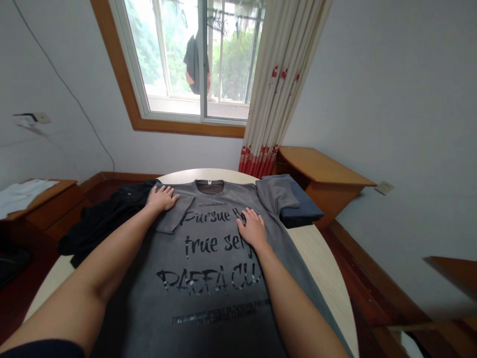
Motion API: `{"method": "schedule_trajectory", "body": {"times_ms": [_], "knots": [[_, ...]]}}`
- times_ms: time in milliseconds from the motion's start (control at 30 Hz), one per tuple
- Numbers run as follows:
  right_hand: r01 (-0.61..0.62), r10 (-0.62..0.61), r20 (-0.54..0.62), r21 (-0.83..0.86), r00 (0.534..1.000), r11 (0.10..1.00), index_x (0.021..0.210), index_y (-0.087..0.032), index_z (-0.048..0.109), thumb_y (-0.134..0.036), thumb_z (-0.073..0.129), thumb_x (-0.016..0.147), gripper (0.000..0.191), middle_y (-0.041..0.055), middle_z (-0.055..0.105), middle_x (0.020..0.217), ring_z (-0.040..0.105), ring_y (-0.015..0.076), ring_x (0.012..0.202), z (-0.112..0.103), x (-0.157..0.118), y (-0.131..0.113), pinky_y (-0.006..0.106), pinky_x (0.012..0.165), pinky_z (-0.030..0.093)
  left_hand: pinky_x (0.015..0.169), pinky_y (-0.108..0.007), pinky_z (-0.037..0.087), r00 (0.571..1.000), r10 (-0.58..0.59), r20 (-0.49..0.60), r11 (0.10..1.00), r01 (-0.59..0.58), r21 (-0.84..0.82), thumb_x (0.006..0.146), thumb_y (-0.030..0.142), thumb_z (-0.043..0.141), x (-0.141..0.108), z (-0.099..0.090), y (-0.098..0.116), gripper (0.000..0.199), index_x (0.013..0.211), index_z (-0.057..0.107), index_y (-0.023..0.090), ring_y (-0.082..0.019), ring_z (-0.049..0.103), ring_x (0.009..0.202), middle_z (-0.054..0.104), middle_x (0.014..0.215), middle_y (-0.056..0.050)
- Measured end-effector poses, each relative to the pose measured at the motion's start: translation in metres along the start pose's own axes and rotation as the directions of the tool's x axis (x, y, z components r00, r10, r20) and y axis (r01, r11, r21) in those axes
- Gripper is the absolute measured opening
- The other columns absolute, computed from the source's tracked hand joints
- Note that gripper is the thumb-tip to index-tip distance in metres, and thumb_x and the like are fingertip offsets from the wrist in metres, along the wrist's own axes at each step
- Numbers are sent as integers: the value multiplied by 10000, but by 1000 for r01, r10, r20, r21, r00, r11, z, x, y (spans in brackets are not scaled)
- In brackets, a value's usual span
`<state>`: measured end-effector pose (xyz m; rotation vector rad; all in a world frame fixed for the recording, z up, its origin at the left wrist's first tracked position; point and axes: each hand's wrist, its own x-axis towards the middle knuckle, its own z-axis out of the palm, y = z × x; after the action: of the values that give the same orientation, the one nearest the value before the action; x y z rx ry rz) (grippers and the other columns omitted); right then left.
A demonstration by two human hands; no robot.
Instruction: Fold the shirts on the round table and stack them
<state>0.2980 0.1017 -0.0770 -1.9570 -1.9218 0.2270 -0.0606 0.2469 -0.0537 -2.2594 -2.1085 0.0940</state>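
Note:
A dark grey T-shirt (219, 253) with black lettering lies spread front up on a round table, its collar at the far edge. Its left sleeve is folded inward over the chest, and my left hand (163, 199) rests flat near that shoulder with fingers stretched out. On the printed chest, right of centre, my right hand (253, 227) lies with its fingers extended and slightly apart. The right sleeve (278, 193) spreads outward over a stack of folded dark blue clothes (303, 201). Neither hand grips anything.
Black clothes (112, 214) lie in a heap at the left of the pale round table (328, 258). A wooden desk (324, 166) stands beyond on the right, beside a curtain (276, 94) and a window. At far left is a wooden cabinet (55, 191) with white cloth on it.

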Motion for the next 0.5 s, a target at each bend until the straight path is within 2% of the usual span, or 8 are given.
{"method": "schedule_trajectory", "body": {"times_ms": [133, 267, 433, 500], "knots": [[-1, 1, 4, 6, 1000, 1000, 1438, -176, 555, -381, 471, 990, 499, 117, 414, 1595, 320, 257, 1502, 0, 0, 0, 468, 1236, 187, 1206, -616, 70, 991, -33, -131, 999, 30, -20, 996, 540, 238, 2, 4, 9, 710, 1558, 410, 141, -350, 185, 1544, 274, 1654, -160], [6, -6, -7, 8, 1000, 1000, 1427, -193, 564, -384, 473, 982, 492, 113, 420, 1592, 329, 261, 1497, 1, 1, 2, 478, 1231, 193, 1223, -569, 94, 995, -55, -81, 995, 48, -85, 1000, 507, 248, -8, 6, 19, 687, 1541, 433, 126, -321, 231, 1535, 300, 1643, -164], [6, -6, -7, 21, 1000, 1000, 1426, -178, 563, -393, 473, 981, 502, 117, 416, 1594, 330, 266, 1496, 0, 1, 3, 480, 1231, 191, 1228, -582, 66, 963, -45, -267, 987, 2, -158, 1020, 464, 222, -26, -4, 36, 669, 1556, 394, 102, -309, 200, 1546, 277, 1653, -170], [5, -5, -3, 23, 1000, 1000, 1427, -176, 561, -390, 475, 981, 502, 116, 414, 1595, 327, 266, 1498, 1, 0, 2, 479, 1233, 188, 1231, -577, 81, 967, -40, -253, 977, -15, -212, 1018, 499, 223, -36, -3, 46, 688, 1559, 392, 109, -311, 191, 1549, 271, 1656, -163]]}}
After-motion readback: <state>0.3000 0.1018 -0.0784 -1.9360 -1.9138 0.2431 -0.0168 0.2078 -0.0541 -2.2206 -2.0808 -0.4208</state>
